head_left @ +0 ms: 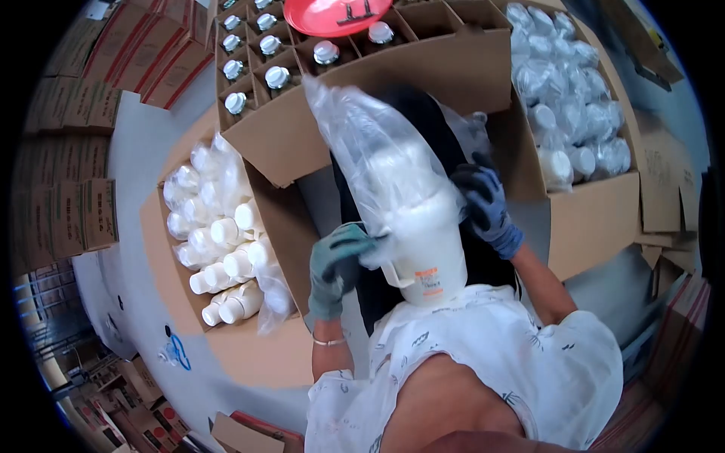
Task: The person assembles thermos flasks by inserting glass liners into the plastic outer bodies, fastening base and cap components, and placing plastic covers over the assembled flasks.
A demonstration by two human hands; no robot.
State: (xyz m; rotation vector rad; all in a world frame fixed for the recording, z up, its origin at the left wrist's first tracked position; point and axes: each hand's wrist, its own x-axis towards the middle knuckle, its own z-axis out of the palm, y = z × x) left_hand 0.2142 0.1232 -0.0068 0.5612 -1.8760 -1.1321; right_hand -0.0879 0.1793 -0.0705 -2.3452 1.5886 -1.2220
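Note:
A white plastic jug (pixel 432 253) with a handle and an orange-and-black label lies on my lap, its base towards my body. A clear plastic bag (pixel 374 147) covers its far part and stretches away from me. My left hand (pixel 337 264), in a grey-green glove, pinches the bag's edge beside the jug's handle. On the other side, my right hand (pixel 487 204), in a blue-grey glove, is curled at the bag's edge against the jug. Its fingertips are partly hidden and blurred.
Ahead stands a divided carton (pixel 370 94) of capped bottles with a red plastic lid or dish (pixel 336 16) on top. A left carton (pixel 276 249) holds white bottles, some bagged; a right carton (pixel 596 215) holds bagged ones. Stacked boxes (pixel 64 170) line the left.

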